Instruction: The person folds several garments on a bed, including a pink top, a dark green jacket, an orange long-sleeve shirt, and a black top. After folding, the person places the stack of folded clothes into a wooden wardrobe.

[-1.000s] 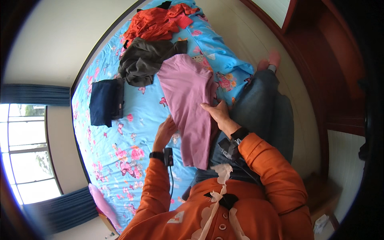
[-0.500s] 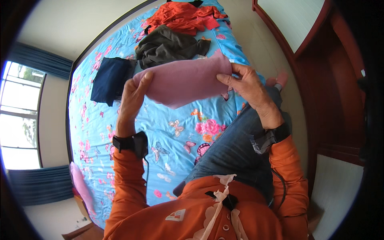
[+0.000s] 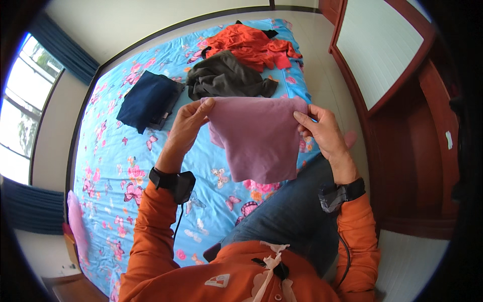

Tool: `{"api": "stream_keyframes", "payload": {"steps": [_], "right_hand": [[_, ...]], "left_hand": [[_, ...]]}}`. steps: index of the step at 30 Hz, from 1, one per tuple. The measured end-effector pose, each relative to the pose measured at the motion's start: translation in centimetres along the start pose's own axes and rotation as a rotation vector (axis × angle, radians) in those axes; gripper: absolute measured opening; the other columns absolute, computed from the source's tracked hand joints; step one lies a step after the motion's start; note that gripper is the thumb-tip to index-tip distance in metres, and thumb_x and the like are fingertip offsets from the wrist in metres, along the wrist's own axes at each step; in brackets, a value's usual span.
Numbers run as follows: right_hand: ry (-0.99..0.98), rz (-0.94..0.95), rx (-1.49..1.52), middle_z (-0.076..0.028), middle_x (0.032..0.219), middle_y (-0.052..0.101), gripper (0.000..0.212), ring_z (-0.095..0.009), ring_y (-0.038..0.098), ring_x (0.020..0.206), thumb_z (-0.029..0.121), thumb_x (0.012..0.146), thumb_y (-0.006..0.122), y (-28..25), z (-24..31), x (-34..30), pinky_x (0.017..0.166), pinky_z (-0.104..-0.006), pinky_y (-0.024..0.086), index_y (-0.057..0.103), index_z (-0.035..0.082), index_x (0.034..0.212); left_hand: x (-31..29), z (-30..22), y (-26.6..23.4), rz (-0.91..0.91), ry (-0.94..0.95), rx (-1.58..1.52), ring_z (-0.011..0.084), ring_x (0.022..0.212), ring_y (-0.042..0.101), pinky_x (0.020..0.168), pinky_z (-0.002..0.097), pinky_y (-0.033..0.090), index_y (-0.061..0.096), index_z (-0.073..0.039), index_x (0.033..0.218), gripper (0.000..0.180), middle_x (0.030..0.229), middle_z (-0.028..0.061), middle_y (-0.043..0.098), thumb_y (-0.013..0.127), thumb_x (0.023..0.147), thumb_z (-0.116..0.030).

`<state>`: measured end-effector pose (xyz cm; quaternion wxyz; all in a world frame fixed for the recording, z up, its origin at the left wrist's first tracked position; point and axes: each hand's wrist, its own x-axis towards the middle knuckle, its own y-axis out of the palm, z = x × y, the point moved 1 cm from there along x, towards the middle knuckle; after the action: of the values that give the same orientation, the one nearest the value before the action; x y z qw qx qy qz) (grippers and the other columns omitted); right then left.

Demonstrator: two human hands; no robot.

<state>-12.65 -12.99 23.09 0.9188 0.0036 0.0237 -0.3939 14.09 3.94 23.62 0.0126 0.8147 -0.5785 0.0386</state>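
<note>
A mauve-pink cloth garment (image 3: 259,141) hangs from my two hands above the bed, its upper edge stretched nearly straight. Its exact kind I cannot make out. My left hand (image 3: 188,128) pinches the upper left corner between thumb and fingers. At the upper right corner, my right hand (image 3: 324,136) grips the cloth the same way. Just beyond it lies a crumpled dark olive garment (image 3: 226,78). Folded navy clothes (image 3: 147,100) lie flat to the left, stacked on something greyer.
Bright red-orange clothes (image 3: 241,43) are heaped at the bed's far end. The bed (image 3: 121,161) has a blue sheet with flowers and butterflies. A pink pillow (image 3: 76,224) sits at the left edge. To the right stands a red-brown wooden cabinet (image 3: 402,161).
The garment has gone from a flattened, sideways-held shape to hanging down from its upper corners. My left hand has shifted right. The view has tilted, showing more of the far wall.
</note>
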Motion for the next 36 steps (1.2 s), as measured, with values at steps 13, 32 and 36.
{"api": "stream_keyframes", "payload": {"steps": [13,32,36], "right_hand": [[0.095,0.207,-0.264,-0.009,0.097,0.071,0.033,-0.013,0.064,0.081,0.009,0.079,0.074,0.4,-12.3,-3.0,0.075,-0.0301,0.052,0.067,-0.003,0.109],[0.012,-0.162,-0.619,-0.011,0.103,0.065,0.023,-0.027,0.064,0.081,0.008,0.083,0.071,2.6,-17.1,-7.3,0.085,-0.0397,0.05,0.065,0.005,0.106],[-0.499,-0.049,-0.813,-0.01,0.11,0.061,0.03,-0.032,0.059,0.098,0.008,0.08,0.072,3.8,-16.2,-5.8,0.09,-0.041,0.048,0.065,0.007,0.108]], "left_hand": [[-13.1,10.7,0.3,-0.038,-0.364,0.465,0.0183,0.1,0.064,0.09,0.0359,0.05,0.069,-0.003,0.112,0.034,0.105,0.0114,0.071,0.068,0.093,-0.031],[2.9,23.7,14.8,-0.109,0.087,1.179,0.032,0.146,0.022,0.116,0.0577,0.007,0.035,-0.003,0.147,0.081,0.155,0.0174,0.03,0.051,0.089,-0.057],[2.6,24.2,13.6,-0.082,0.152,1.141,0.0326,0.145,0.025,0.116,0.0572,0.01,0.04,-0.003,0.145,0.072,0.153,0.0176,0.034,0.052,0.091,-0.05]]}}
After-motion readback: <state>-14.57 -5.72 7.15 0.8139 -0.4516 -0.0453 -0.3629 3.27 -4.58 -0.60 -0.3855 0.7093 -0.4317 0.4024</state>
